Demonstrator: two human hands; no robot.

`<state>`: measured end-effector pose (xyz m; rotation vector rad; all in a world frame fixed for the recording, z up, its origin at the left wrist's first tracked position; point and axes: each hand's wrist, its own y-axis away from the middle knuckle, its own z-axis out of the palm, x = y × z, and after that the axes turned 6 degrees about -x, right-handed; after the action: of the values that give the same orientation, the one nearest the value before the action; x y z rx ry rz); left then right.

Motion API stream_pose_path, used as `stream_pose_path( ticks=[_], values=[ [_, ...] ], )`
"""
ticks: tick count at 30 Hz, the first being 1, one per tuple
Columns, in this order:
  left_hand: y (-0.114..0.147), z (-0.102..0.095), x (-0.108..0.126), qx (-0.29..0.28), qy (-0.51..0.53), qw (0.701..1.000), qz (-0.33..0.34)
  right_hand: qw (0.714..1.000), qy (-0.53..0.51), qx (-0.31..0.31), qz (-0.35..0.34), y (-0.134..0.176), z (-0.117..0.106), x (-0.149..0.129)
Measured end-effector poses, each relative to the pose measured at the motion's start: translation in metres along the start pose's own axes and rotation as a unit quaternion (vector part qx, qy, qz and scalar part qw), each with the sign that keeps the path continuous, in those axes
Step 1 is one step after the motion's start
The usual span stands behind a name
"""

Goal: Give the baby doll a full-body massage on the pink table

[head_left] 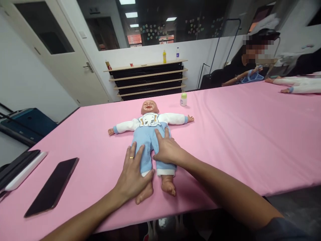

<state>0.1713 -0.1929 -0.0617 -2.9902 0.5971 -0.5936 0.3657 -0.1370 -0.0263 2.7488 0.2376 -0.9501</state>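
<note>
A baby doll (149,107) lies on its back on a pink-covered table, head away from me, arms stretched out sideways. It wears white sleeves with blue cuffs, a bib with an animal face (149,120) and light blue trousers (144,136). My left hand (131,174) rests over the trouser leg on the left, fingers spread, thumb near the white ankle cuff. On the other leg lies my right hand (167,147), its fingers apart and reaching up the thigh. Both bare doll feet stick out towards the table's near edge.
A small white bottle with a green cap (183,99) stands beyond the doll. At left lie a dark phone (52,185) and a black-and-white object (21,170). Across the pink table (238,134), another person (240,67) holds a blue hanger (252,77) near another doll's white clothing (301,83).
</note>
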Motion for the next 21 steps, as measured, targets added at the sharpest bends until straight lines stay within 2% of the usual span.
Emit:
stream_pose_path(
  ticks=[2,6,13,16,19,21],
  values=[
    [-0.001,0.0,0.002,-0.03,0.032,0.999,-0.024,0.998,0.058,-0.018,0.014,0.003,0.001,-0.005],
    [-0.002,-0.003,0.006,-0.059,0.053,0.997,-0.02,0.985,0.16,-0.044,0.037,0.006,-0.006,-0.013],
    [-0.006,-0.019,0.004,-0.131,0.025,0.991,0.001,0.952,0.304,-0.029,0.015,0.012,-0.026,-0.013],
    [-0.007,-0.017,0.003,-0.138,0.003,0.99,0.013,0.947,0.313,-0.067,0.031,0.013,-0.026,-0.014],
    [-0.006,-0.013,0.003,-0.134,-0.016,0.991,0.014,0.952,0.28,-0.118,0.044,0.011,-0.022,-0.015],
    [-0.005,-0.013,0.004,-0.133,-0.026,0.991,0.015,0.955,0.26,-0.128,0.06,0.01,-0.019,-0.015]
  ],
)
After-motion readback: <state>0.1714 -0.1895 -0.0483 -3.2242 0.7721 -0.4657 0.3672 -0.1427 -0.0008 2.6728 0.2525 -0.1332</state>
